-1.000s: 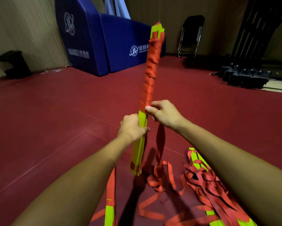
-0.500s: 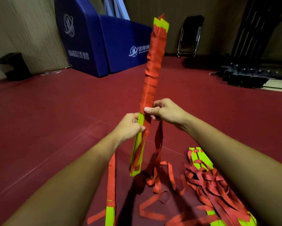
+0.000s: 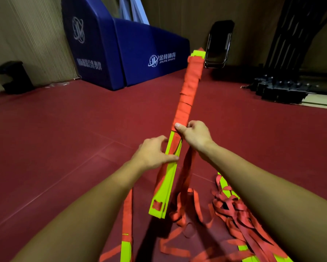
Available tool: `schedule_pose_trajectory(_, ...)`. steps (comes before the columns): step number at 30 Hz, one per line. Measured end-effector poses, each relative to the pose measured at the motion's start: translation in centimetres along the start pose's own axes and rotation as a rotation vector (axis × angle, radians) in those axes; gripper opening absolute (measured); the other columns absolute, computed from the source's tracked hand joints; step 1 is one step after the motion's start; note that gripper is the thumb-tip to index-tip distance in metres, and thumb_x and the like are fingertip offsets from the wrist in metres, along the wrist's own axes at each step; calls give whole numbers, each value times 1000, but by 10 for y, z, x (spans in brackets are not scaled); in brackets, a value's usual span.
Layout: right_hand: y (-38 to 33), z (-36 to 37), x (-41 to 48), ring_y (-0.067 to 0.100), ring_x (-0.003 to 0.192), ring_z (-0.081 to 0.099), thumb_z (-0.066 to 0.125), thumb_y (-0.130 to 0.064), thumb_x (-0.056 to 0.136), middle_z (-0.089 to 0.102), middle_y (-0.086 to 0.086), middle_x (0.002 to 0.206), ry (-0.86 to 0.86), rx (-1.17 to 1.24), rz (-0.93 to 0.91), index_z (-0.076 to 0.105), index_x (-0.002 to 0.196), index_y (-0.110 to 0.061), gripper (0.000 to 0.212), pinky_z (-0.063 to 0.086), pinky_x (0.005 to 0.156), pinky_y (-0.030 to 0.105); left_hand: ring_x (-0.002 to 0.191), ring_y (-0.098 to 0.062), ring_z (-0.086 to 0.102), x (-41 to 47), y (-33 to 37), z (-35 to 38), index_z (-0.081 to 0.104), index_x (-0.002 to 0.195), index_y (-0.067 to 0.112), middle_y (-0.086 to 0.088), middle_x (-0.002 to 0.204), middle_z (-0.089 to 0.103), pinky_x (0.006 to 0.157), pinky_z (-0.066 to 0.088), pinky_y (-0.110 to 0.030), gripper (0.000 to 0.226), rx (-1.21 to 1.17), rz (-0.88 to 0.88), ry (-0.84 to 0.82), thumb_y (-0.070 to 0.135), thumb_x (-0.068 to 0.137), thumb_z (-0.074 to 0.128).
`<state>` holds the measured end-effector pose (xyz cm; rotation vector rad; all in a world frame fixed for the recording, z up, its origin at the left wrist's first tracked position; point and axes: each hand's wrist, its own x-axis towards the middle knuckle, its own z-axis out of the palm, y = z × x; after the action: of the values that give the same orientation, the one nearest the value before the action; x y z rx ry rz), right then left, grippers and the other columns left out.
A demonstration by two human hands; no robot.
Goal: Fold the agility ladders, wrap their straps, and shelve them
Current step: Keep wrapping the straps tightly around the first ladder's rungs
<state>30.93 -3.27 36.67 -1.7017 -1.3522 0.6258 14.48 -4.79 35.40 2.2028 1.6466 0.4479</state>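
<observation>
A folded agility ladder (image 3: 187, 95), a bundle of yellow-green rungs, is held slanting away from me, its upper half wound in orange strap. My right hand (image 3: 193, 136) grips the bundle at the lower edge of the winding, thumb across the strap. My left hand (image 3: 155, 153) holds the bare rungs just below, thumb over the top. The loose orange strap (image 3: 185, 184) hangs from the bundle down to the floor. A second ladder (image 3: 240, 210) lies in a tangled heap at the lower right.
More strap and a rung (image 3: 126, 242) lie on the red floor below my left arm. Blue padded mats (image 3: 124, 53) stand at the back, a folded black chair (image 3: 218, 44) beside them, black equipment (image 3: 281, 87) at the right, a dark object (image 3: 13, 76) far left.
The bundle has tipped from nearly upright to slanting forward and lower. My left hand has shifted its hold lower on the rungs, and the strap now crosses diagonally under my right thumb.
</observation>
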Motion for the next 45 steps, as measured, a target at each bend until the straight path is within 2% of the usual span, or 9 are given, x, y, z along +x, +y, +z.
schedule_pose_trajectory(9, -2, 14, -6, 31, 76, 53, 68, -50, 86, 59, 12, 79, 64, -27, 99, 44, 60, -16, 49, 35, 65, 31, 118, -43, 58, -6, 23, 21, 51, 118, 13, -17, 122, 63, 91, 49, -43, 58, 169, -94, 8, 47, 80, 78)
schedule_pose_trajectory(13, -5, 7, -2, 25, 64, 55, 63, -35, 93, 62, 7, 65, -130, -16, 9, 57, 57, -15, 41, 38, 64, 31, 114, -41, 61, -1, 11, 13, 61, 111, 18, -16, 115, 67, 89, 52, -40, 34, 29, -133, 10, 28, 80, 74)
schedule_pose_trajectory(17, -6, -2, -2, 21, 66, 50, 54, -15, 96, 63, 14, 74, -365, 26, -80, 66, 57, -15, 41, 37, 68, 32, 104, -36, 64, 0, -1, 6, 68, 99, 10, -16, 100, 72, 84, 52, -40, 18, -28, -118, -38, 15, 83, 68)
schedule_pose_trajectory(21, -3, -6, -1, 23, 63, 44, 56, -22, 98, 62, 14, 73, -421, 80, -73, 70, 53, -13, 48, 33, 69, 31, 102, -35, 65, -2, -5, 3, 69, 103, 12, -15, 98, 73, 83, 49, -39, 18, -118, -90, -22, 8, 88, 61)
schedule_pose_trajectory(26, -1, -7, 0, 10, 46, 44, 59, -31, 98, 57, 0, 53, -340, 147, 17, 59, 60, -13, 43, 35, 49, 19, 107, -31, 69, 19, -21, 21, 62, 108, 27, -8, 106, 75, 92, 55, -51, 33, -366, -42, -65, 29, 76, 58)
schedule_pose_trajectory(30, -2, -9, 1, 16, 56, 43, 66, -36, 93, 54, 0, 54, -243, 200, 17, 57, 62, -17, 38, 35, 61, 32, 102, -29, 67, 4, 1, 10, 58, 108, 27, -10, 107, 71, 93, 54, -50, 33, -471, -37, -54, 23, 75, 55)
schedule_pose_trajectory(33, -7, -10, -2, 16, 52, 44, 63, -40, 94, 53, 0, 52, -158, 45, -17, 53, 53, -16, 48, 32, 57, 34, 99, -23, 60, -2, 9, 10, 49, 119, 22, -7, 110, 64, 88, 50, -38, 37, -382, -39, -47, 19, 87, 66)
schedule_pose_trajectory(40, -2, -1, -3, 37, 88, 66, 63, -52, 89, 71, 18, 85, 38, -110, 21, 66, 71, -7, 49, 41, 68, 33, 113, -38, 60, -13, 22, 10, 58, 116, 18, -10, 119, 59, 86, 49, -42, 68, 207, -88, 151, 71, 74, 69)
schedule_pose_trajectory(45, -2, 1, -7, 38, 91, 65, 64, -51, 88, 72, 17, 92, 92, -186, -81, 50, 64, -17, 43, 49, 75, 40, 115, -41, 60, -9, 33, 10, 62, 113, 12, -17, 118, 65, 85, 50, -41, 60, 158, -180, 172, 57, 77, 78)
